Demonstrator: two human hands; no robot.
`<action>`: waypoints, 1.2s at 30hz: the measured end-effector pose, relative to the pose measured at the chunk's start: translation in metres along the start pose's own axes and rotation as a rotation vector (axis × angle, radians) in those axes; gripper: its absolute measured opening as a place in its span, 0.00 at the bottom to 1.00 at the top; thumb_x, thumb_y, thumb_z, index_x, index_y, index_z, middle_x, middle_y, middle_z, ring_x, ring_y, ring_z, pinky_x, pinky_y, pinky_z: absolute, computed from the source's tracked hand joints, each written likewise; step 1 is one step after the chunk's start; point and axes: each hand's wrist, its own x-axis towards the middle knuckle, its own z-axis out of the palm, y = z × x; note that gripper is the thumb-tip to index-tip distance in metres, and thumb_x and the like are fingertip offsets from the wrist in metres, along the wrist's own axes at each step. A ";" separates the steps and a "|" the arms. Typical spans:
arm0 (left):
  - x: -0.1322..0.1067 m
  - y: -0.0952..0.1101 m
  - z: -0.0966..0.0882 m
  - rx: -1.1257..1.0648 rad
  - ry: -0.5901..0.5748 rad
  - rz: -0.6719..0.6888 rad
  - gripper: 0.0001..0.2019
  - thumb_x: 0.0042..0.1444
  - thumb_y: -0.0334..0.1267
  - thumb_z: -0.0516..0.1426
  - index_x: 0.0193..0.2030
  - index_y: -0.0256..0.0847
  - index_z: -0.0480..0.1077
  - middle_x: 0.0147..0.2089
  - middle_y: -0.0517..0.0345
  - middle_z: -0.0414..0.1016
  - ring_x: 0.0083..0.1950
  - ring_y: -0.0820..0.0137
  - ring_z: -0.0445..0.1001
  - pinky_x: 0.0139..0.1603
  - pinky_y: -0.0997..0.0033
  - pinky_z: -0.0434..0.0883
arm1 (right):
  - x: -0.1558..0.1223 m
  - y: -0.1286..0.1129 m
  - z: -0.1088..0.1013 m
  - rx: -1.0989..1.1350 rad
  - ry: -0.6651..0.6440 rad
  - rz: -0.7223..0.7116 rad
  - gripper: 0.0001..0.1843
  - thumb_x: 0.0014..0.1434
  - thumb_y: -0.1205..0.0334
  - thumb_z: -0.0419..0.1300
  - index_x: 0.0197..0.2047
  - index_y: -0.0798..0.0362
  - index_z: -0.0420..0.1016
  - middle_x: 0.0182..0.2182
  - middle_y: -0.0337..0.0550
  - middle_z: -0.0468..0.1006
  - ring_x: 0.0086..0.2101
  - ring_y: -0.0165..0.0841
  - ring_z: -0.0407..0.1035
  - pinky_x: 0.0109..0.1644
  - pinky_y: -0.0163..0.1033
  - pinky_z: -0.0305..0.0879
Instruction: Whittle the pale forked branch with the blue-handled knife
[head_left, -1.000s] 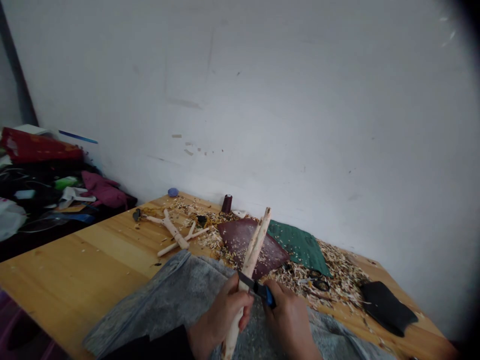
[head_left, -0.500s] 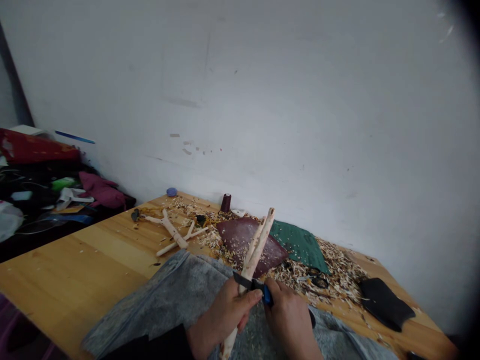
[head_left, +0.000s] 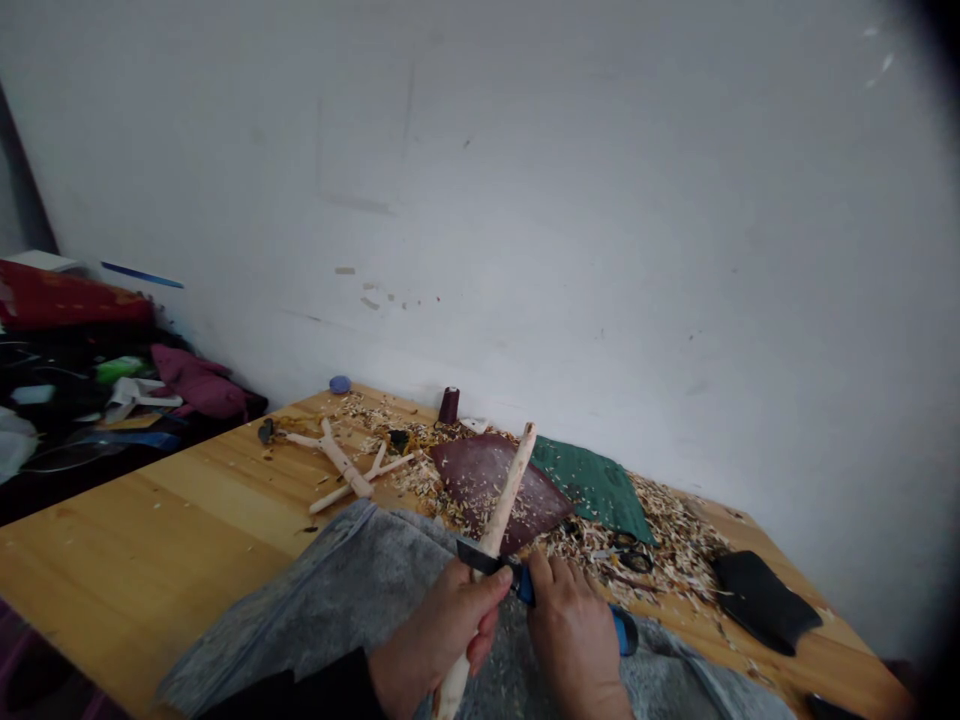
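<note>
My left hand [head_left: 450, 622] is wrapped round a peeled wooden stick [head_left: 510, 490], which leans up and away from me. Its thumb presses at the back of the knife blade. A knife with a dark blade [head_left: 480, 557] and a blue and black handle [head_left: 624, 630] is gripped in my right hand [head_left: 574, 630]. The blade lies across the stick, touching it just above my left fingers. Under both hands a grey cloth [head_left: 322, 610] is spread over the table edge. Peeled forked branches [head_left: 349, 468] lie beyond it to the left.
Wood shavings [head_left: 675, 530] cover much of the wooden table [head_left: 150, 540]. Among them lie a maroon sheet [head_left: 480, 470], a green sheet [head_left: 592, 485] and scissors [head_left: 636, 560]. A thread spool [head_left: 448, 406] stands by the wall. A black piece [head_left: 765, 600] sits at right.
The stick has turned in my left hand, so its split top now looks like a single narrow tip. Both hands and the knife have shifted slightly left, with more of the knife handle showing.
</note>
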 end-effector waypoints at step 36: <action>0.003 0.003 0.005 -0.152 0.005 -0.012 0.21 0.46 0.57 0.59 0.23 0.44 0.58 0.13 0.72 0.56 0.10 0.82 0.51 0.10 0.80 0.50 | 0.012 0.036 0.020 0.419 0.080 0.467 0.17 0.63 0.49 0.49 0.38 0.51 0.73 0.22 0.42 0.76 0.24 0.37 0.70 0.27 0.36 0.55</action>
